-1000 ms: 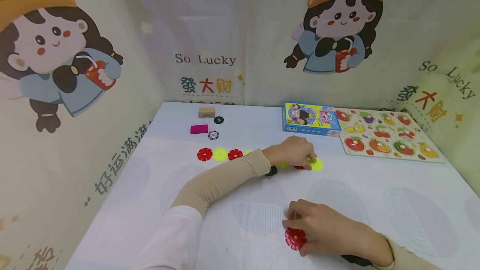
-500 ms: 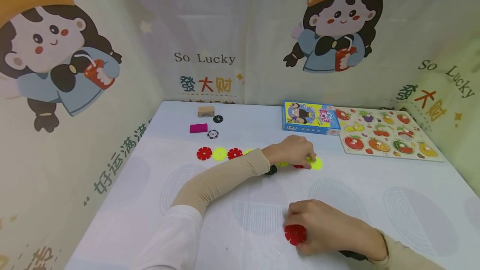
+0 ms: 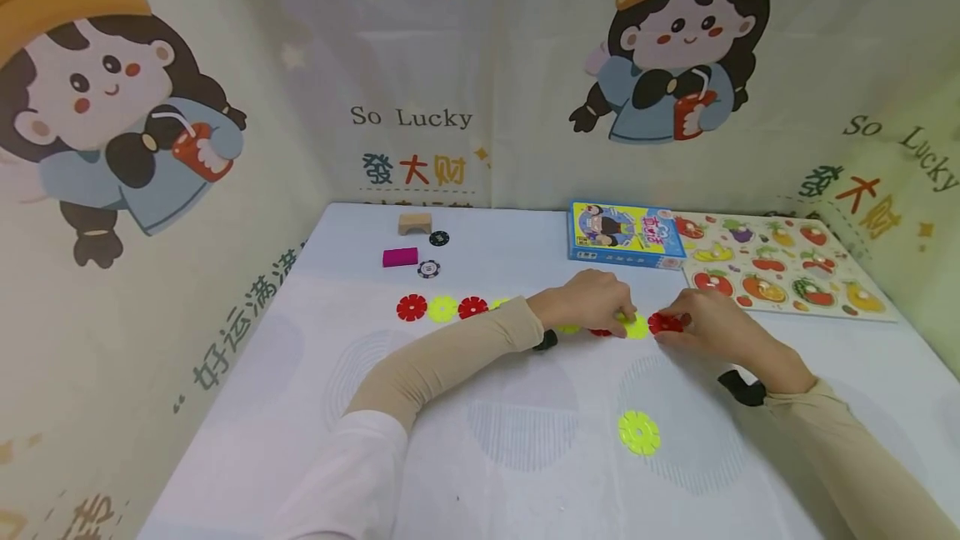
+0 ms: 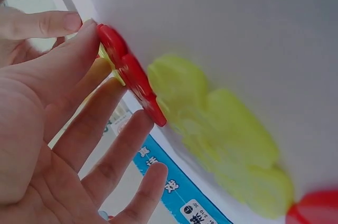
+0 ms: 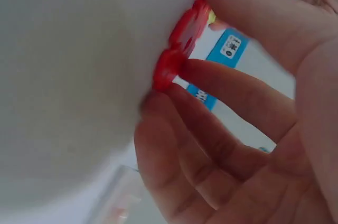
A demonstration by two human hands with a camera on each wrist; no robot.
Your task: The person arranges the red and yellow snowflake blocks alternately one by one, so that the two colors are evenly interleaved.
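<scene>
In the head view, flower-shaped plastic discs lie in a row, red and yellow-green by turns, partly hidden under the left forearm. My left hand [image 3: 588,305] pinches a yellow-green disc [image 3: 637,327] near the row's right end with thumb and index finger; its other fingers spread loosely in the left wrist view. Beside it, my right hand [image 3: 716,327] holds a red disc [image 3: 663,323] by its edges, flat and close over the table. In the right wrist view that red disc [image 5: 182,42] sits between the thumb and fingers. Another yellow-green disc [image 3: 639,433] lies alone nearer the front.
Behind the hands are a blue card box [image 3: 626,233] and a fruit picture board [image 3: 787,265]. At the back left stand a wooden arch block [image 3: 415,224], a magenta block [image 3: 401,257], a black chip [image 3: 439,237] and a white-and-black chip [image 3: 429,268]. Printed cloth hangs around the table.
My right hand has carried the red disc from the front of the table to the row's right end. The lone yellow-green disc has come into view. My left hand has stayed put.
</scene>
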